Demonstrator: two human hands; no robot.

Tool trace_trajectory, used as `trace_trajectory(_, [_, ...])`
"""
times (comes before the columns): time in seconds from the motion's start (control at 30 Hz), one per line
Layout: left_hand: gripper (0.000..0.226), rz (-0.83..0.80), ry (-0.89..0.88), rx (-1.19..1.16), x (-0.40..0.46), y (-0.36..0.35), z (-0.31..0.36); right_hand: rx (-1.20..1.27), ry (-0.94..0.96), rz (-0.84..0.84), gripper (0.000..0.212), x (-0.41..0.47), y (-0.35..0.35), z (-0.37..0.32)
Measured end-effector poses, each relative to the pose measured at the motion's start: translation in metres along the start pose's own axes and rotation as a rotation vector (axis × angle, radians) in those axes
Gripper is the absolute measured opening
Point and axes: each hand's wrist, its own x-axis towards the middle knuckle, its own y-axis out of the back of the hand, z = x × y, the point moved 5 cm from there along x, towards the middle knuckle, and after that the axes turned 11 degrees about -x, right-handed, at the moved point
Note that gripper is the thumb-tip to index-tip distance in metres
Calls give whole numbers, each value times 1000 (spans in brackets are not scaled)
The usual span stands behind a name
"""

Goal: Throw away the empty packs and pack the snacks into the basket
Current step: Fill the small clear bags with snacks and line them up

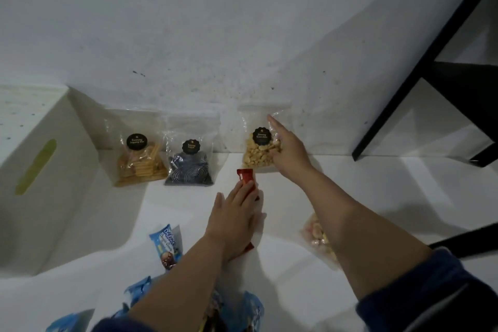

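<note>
Red wrapper foil is showing under the left hand (234, 219), which is lying flat on a red snack pack (245, 178) on the white surface (363, 197); its fingers (244, 193) are stretched out along the pack, pressing rather than closing around it. The right hand (287, 152) is reaching to the clear bag of pale nuts (257, 155) leaning against the wall (215, 35), with the index finger pointing up and the other fingers spread loosely over the bag's right side; whether they are gripping it I cannot tell. Left of that bag, a clear bag of golden sticks (141, 163) and a clear bag of dark spiral snacks (190, 170) are standing side by side at the wall. Nearer the person, a blue wrapper (168, 246) is lying just left of the left forearm, more blue packs (136, 292) are lying near the bottom edge, and a clear bag of pinkish snacks (318, 240) is lying partly under the right forearm. A white box with a green slot (36, 167) is sitting at the left.
</note>
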Motion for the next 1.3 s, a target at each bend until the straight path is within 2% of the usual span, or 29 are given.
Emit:
trace_trajectory(0.27, [55,57,69,-51,-55,0,-11,61,33,-138,85,-2,-52,-23])
trace_trajectory(0.4, [59,193,26,-91,-50,5,13,4,19,-182,79,-10,-29,-15])
trace_trajectory(0.5, [59,217,-63,-151,-38,0,50,-121,3,-177,63,-22,3,10])
trace_trajectory(0.6, [64,197,-109,-241,-22,-15,92,-280,-123,-156,51,-35,33,59])
trace_trajectory(0.77, [85,130,1,-428,-3,-44,133,-455,-407,-263,60,-68,62,129])
trace_trajectory(0.83, [93,125,19,-394,-3,-52,138,-493,-448,-297,61,-80,65,138])
trace_trajectory(0.93, [96,128,9,-325,-8,-55,140,-485,-481,-256,60,-89,69,140])
trace_trajectory(1.17, [109,98,49,-228,-53,-60,123,-397,-415,-271,26,-118,73,116])
trace_trajectory(1.3, [116,62,137,-275,-94,-67,113,-291,-311,-282,26,-147,77,86])
